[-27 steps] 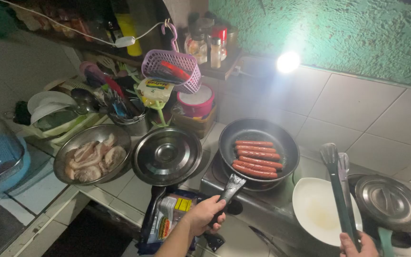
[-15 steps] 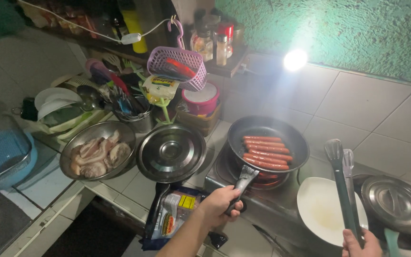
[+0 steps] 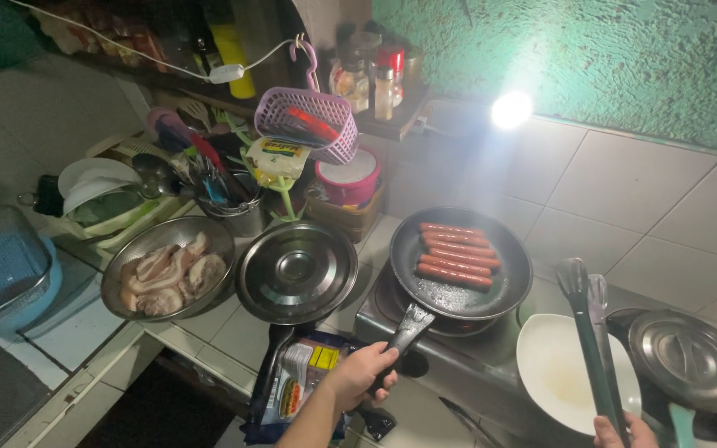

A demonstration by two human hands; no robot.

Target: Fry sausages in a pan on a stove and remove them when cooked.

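Cut-off hands, covered pots, dark shelf clutter.

Right hand [image 3: 624, 433] mostly below the bottom edge, only knuckles show, so its grip on the tongs [image 3: 591, 332] is barely readable. Left hand [image 3: 358, 377] covers the end of the pan handle [image 3: 408, 328]; forearm cut by the bottom edge. Steel lid [image 3: 296, 270] hides what's under it; second lid [image 3: 690, 361] at right does the same, its pot not visible. Packet [image 3: 300, 386] partly behind the hand and handle, lower end lost in shadow. Blue basin [image 3: 2, 278] cut by the left edge. Jars on the back shelf [image 3: 375, 79] too dark and small to tell contents. Lamp [image 3: 512, 109] blown out, shape unreadable.
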